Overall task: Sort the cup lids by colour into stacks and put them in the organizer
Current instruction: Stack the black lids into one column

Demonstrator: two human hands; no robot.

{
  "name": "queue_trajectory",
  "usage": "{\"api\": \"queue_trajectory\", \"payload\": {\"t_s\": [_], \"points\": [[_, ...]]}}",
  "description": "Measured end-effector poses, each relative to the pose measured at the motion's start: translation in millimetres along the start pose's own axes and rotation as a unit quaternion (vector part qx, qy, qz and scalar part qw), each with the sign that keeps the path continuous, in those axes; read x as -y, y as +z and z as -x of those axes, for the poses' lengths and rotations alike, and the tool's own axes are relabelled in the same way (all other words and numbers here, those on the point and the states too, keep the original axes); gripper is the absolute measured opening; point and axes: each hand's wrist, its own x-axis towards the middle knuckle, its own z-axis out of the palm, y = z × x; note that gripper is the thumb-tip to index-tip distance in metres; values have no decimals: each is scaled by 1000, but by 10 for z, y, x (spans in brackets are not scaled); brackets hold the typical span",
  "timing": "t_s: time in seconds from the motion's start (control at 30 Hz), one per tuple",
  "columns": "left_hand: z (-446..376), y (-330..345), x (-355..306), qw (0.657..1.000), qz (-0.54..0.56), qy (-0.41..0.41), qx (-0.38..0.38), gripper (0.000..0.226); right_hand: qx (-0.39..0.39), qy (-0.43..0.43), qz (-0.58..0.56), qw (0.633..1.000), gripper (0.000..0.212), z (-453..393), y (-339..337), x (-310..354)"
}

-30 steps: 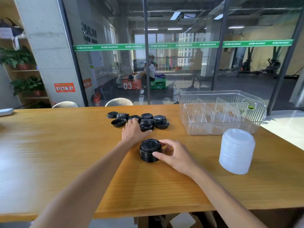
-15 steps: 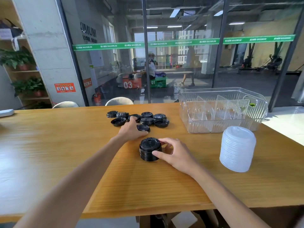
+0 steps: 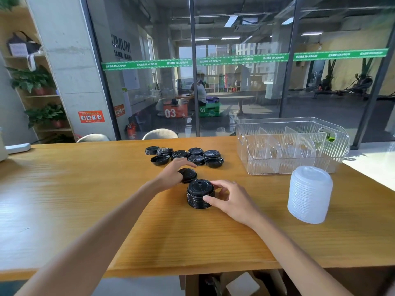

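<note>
A stack of black lids (image 3: 199, 196) stands mid-table. My right hand (image 3: 232, 199) grips its right side, thumb low and fingers curled at the back. Just behind the stack, my left hand (image 3: 173, 174) holds a single black lid (image 3: 189, 174) a little above the wood. Several loose black lids (image 3: 186, 155) lie scattered farther back. A tall stack of translucent white lids (image 3: 308, 194) stands at the right. The clear organizer (image 3: 346, 150), with upright dividers, sits at the back right and holds no lids.
The wooden table (image 3: 85, 199) ends in a front edge close to me. Two chair backs (image 3: 159, 133) show behind its far edge, before a glass wall. A white device (image 3: 18, 148) lies at the far left.
My left hand has lifted one black lid out of the loose group and carried it back toward the black stack. My right hand has stayed on the stack.
</note>
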Motion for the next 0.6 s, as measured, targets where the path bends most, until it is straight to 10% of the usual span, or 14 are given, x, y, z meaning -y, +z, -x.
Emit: {"api": "queue_trajectory", "payload": {"t_s": [0.1, 0.2, 0.6], "points": [[-15, 89, -48, 992, -85, -44, -81, 42, 3, 7, -4, 1000, 67, 1, 1, -6], [-34, 175, -86, 980, -162, -67, -91, 77, 4, 5, -1, 1000, 67, -2, 3, -19], [80, 257, 121, 993, -30, -19, -109, 78, -2, 2, -1, 1000, 63, -25, 18, -49]]}}
